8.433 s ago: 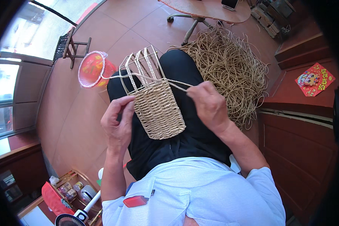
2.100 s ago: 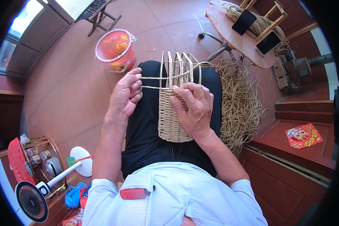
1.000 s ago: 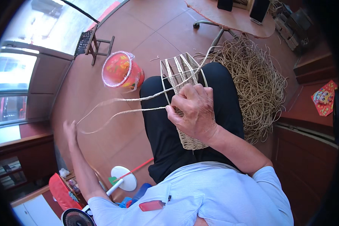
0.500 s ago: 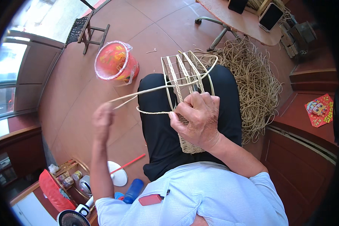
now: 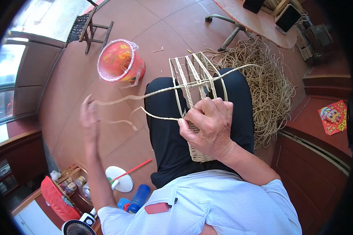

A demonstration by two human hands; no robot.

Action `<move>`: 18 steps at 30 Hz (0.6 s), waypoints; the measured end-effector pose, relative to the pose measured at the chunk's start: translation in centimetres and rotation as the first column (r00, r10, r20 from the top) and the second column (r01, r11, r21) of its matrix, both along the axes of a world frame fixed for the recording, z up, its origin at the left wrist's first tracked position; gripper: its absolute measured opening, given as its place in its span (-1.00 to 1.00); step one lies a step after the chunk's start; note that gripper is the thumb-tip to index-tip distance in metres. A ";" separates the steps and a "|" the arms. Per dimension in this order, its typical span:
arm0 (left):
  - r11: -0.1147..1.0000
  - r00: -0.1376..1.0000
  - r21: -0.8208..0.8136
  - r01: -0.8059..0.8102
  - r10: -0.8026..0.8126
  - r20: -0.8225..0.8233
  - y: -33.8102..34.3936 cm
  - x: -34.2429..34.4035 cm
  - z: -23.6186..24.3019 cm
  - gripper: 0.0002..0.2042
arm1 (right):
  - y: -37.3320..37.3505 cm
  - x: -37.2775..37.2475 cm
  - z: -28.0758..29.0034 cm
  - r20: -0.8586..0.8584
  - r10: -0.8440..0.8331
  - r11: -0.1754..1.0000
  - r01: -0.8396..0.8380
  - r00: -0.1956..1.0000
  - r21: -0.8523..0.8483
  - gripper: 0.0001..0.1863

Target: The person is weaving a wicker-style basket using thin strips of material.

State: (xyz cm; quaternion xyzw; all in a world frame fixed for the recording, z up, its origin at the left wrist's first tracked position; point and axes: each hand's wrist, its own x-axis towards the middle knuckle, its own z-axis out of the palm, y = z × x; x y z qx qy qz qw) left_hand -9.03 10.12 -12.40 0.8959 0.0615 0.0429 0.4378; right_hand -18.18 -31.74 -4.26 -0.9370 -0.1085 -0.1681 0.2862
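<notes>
A narrow woven basket (image 5: 200,152) rests between my black-trousered knees, its lower end tightly woven and its upper end an open frame (image 5: 190,68) of thin bars and twisted straw cords. My right hand (image 5: 210,125) is closed over the basket's middle and hides part of it. From beside its thumb a thin twisted cord (image 5: 161,116) runs left. Another pale cord (image 5: 157,92) crosses the frame, its right end reaching past my knee. Out to the left, my left hand (image 5: 90,115) is raised beside this cord and blurred, so its grip is unclear. A blurred cord tail hangs near it.
A large heap of straw cord (image 5: 262,90) lies right of my knees. A red bucket (image 5: 117,62) in clear plastic stands ahead left. Beyond are a small chair (image 5: 82,29) and a table (image 5: 259,23) with a phone. A blue bottle (image 5: 139,199) lies at lower left.
My left hand has moved left and up, with the cord stretching farther out. The curled cord end on the right now extends outward over my right knee. My right hand keeps its hold.
</notes>
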 end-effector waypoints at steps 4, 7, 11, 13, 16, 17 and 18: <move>0.888 0.944 -0.401 0.226 -0.301 -0.136 -20.1 -3.1 8.9 -0.73 | 0.1 0.2 0.5 0.008 0.009 0.999 -0.009 1.000 0.051 -0.80; 0.898 0.910 -0.153 0.413 -0.398 0.117 -20.8 -2.4 6.9 -0.85 | 0.2 0.0 0.6 -0.003 0.007 0.999 -0.007 1.000 0.047 -0.80; 0.979 0.984 -0.096 0.178 -0.176 0.031 -16.4 -3.1 6.5 -0.74 | -0.2 0.1 0.5 0.006 -0.006 0.999 0.006 1.000 0.048 -0.81; 0.997 0.997 0.076 0.005 -0.011 0.082 -9.9 -3.1 5.1 -0.74 | -0.1 0.3 0.3 0.050 -0.010 0.998 0.006 0.999 0.065 -0.79; 0.820 0.935 0.459 -0.342 0.345 0.080 3.2 -4.4 2.2 -0.77 | -0.2 0.4 0.0 0.073 -0.009 0.996 0.002 0.997 0.087 -0.79; 0.808 0.931 0.471 -0.354 0.355 0.090 7.4 -6.1 1.6 -0.77 | -0.3 0.4 0.0 0.077 0.002 0.995 -0.010 0.997 0.104 -0.79; 0.605 0.927 0.742 -0.289 0.370 0.060 11.4 -8.1 1.0 -0.81 | -0.2 0.3 0.0 0.068 0.009 0.994 -0.016 0.998 0.106 -0.78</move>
